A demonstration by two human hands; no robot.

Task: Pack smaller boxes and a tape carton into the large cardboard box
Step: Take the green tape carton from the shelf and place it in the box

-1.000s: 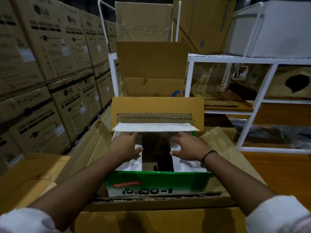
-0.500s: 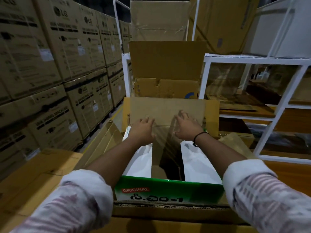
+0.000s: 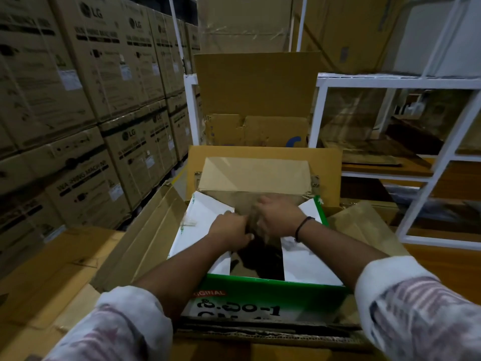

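Left hand [image 3: 229, 231] and right hand [image 3: 277, 217] together, pressing down brown flap [image 3: 253, 178] inside green box [image 3: 260, 287] (stiff, light; best gripped at edges).

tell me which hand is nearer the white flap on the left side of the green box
Left. The left hand lies over the inner edge of that white flap, apparently touching it. The right hand is past the middle gap, toward the opposite flap.
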